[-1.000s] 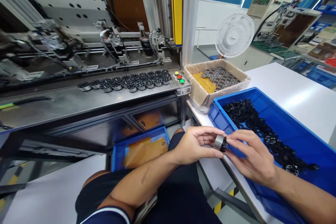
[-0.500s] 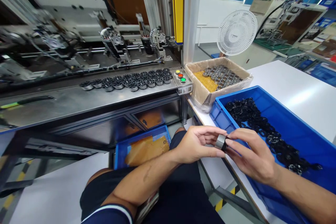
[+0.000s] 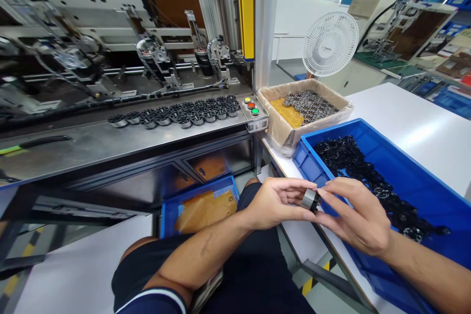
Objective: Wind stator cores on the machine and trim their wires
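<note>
My left hand pinches a short grey metal ring between its thumb and fingers, above the front edge of the side table. On the ring's right side sits a black plastic end piece with small prongs. The fingertips and thumb of my right hand close around the edge of this black piece. Whether it is fully seated against the ring I cannot tell. Just beyond my right hand is a blue bin with a heap of black plastic pieces in it.
A lined carton holds many grey metal rings. Rows of black-and-grey ring parts stand on the machine's metal ledge, near push buttons and pliers. A white fan stands behind. Below lies another blue bin.
My right fingers have spread a little around the black end piece, which shows more now. My left hand keeps the ring in nearly the same place. The view has shifted slightly.
</note>
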